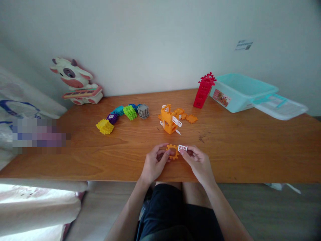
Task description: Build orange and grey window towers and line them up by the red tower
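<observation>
Near the table's front edge, my left hand [155, 162] pinches an orange square frame piece [178, 152] with notched edges and an open middle. My right hand [199, 162] is closed on a small white window panel [183, 147] with a grid of openings, held close beside the frame's right side; whether the two touch I cannot tell. Just beyond my hands stands an orange block structure [168, 119] with white window panels sticking out of it. Loose orange notched pieces [191, 118] lie behind and to its right.
Stacked interlocking pieces in yellow [105, 127], green [130, 112] and grey [143, 111] sit left of centre. A red tower [204, 91] stands by a turquoise bin [240, 100] with its translucent lid [281, 107]. A cow toy with a keyboard [75, 82] is at the back left.
</observation>
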The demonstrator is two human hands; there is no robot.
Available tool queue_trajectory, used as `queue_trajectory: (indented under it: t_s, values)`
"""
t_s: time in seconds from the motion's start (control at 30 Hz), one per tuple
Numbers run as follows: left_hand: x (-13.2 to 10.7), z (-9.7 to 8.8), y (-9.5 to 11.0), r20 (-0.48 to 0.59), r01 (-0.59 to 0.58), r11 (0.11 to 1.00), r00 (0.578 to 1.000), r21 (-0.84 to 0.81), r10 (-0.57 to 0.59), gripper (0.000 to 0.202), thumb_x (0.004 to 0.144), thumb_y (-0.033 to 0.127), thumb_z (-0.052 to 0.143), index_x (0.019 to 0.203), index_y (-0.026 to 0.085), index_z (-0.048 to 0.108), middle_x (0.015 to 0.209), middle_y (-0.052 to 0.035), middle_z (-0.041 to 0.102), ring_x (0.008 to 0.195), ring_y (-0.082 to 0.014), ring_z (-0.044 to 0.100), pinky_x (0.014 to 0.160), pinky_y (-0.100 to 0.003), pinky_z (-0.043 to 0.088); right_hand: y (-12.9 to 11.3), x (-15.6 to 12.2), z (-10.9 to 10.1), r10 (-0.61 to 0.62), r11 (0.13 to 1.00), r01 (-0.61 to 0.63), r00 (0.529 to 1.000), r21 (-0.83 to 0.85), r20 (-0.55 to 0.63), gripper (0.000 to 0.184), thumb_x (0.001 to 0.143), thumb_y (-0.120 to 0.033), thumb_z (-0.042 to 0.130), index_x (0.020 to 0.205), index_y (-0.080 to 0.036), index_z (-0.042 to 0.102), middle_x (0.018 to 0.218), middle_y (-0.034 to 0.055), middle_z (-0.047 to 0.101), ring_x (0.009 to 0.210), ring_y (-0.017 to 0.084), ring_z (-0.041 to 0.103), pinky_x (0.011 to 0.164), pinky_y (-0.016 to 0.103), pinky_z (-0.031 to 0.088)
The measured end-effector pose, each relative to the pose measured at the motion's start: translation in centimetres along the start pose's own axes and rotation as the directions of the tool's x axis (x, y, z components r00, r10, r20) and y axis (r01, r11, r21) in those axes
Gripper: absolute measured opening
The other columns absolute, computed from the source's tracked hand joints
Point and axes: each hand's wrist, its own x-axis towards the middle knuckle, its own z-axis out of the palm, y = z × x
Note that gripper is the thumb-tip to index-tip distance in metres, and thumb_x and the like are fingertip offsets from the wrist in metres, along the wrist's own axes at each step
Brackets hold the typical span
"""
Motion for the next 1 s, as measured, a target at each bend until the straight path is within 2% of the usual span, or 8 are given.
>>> queue_trajectory:
  t_s: [0.1, 0.27, 0.37, 0.5, 0.6, 0.7, 1.0]
  values:
    - [0.10, -0.09, -0.32, -0.017, -0.005, 1.000, 1.000, -0.005, 0.005, 0.043, 0.087, 0.047, 0.066, 0.118, 0.017, 0.059, 0.100, -0.0092, 0.078, 0.096, -0.0226, 0.075, 0.077, -0.032, 0.064, -0.06, -0.35, -0.22, -0.044, 0.999, 0.043, 0.999, -0.022, -0.033, 0.023, 0.081, -0.044, 0.074, 0.085, -0.022, 0.076, 0.088, 0.0062, 0.073, 0.083, 0.020, 0.067, 0.076, 0.032, 0.055]
    - [0.42, -0.15, -0.64, -0.086, -0.015, 0.996, 0.996, -0.092, 0.007, 0.045, 0.083, 0.048, 0.071, 0.111, 0.016, 0.060, 0.106, -0.0126, 0.077, 0.103, -0.0252, 0.074, 0.081, -0.034, 0.064, 0.05, -0.65, -0.35, 0.108, 0.989, -0.105, 0.994, 0.100, -0.027, 0.032, 0.082, -0.050, 0.073, 0.094, -0.021, 0.071, 0.087, 0.0069, 0.075, 0.078, 0.021, 0.071, 0.071, 0.033, 0.057]
    - [0.54, -0.18, -0.52, -0.085, -0.010, 0.991, 0.996, -0.134, -0.002, 0.047, 0.081, 0.049, 0.073, 0.111, 0.015, 0.060, 0.107, -0.0138, 0.077, 0.104, -0.0260, 0.073, 0.083, -0.036, 0.063, -0.05, -0.64, -0.31, 0.074, 0.995, -0.072, 0.997, 0.064, -0.034, 0.030, 0.080, -0.047, 0.076, 0.093, -0.020, 0.072, 0.089, 0.0069, 0.076, 0.082, 0.021, 0.071, 0.077, 0.034, 0.057]
    - [0.48, -0.36, -0.53, -0.065, 0.003, 0.990, 0.998, -0.138, -0.012, 0.049, 0.083, 0.048, 0.071, 0.117, 0.014, 0.058, 0.105, -0.0133, 0.077, 0.095, -0.0237, 0.075, 0.079, -0.033, 0.063, -0.25, -0.65, -0.36, 0.001, 1.000, -0.002, 0.998, -0.016, -0.056, 0.026, 0.080, -0.046, 0.075, 0.086, -0.020, 0.074, 0.088, 0.0069, 0.074, 0.083, 0.021, 0.068, 0.078, 0.033, 0.055]
    - [0.39, -0.47, -0.61, -0.049, 0.000, 0.993, 0.999, -0.116, -0.005, 0.050, 0.086, 0.047, 0.069, 0.121, 0.014, 0.057, 0.104, -0.0118, 0.078, 0.087, -0.0198, 0.076, 0.076, -0.030, 0.063, -0.13, -0.69, -0.43, 0.052, 0.998, -0.049, 0.996, 0.045, -0.073, 0.028, 0.080, -0.049, 0.075, 0.084, -0.021, 0.071, 0.084, 0.0068, 0.075, 0.082, 0.021, 0.070, 0.074, 0.033, 0.057]
    - [0.32, -0.46, -0.57, -0.026, -0.004, 0.996, 1.000, -0.087, 0.001, 0.047, 0.088, 0.046, 0.066, 0.122, 0.015, 0.057, 0.104, -0.0106, 0.078, 0.084, -0.0171, 0.075, 0.077, -0.028, 0.062, 0.02, -0.71, -0.47, 0.107, 0.989, -0.102, 0.994, 0.107, -0.038, 0.030, 0.080, -0.049, 0.075, 0.087, -0.021, 0.069, 0.085, 0.0068, 0.076, 0.082, 0.022, 0.072, 0.074, 0.034, 0.058]
    - [0.00, -0.10, -0.22, -0.007, -0.010, 1.000, 1.000, -0.024, 0.010, 0.045, 0.089, 0.047, 0.065, 0.122, 0.017, 0.058, 0.105, -0.0113, 0.077, 0.096, -0.0212, 0.074, 0.080, -0.031, 0.062, -0.40, -0.64, -0.65, 0.013, 0.998, -0.014, 1.000, -0.057, -0.015, 0.024, 0.082, -0.043, 0.074, 0.094, -0.022, 0.078, 0.097, 0.0078, 0.075, 0.093, 0.024, 0.070, 0.087, 0.037, 0.056]
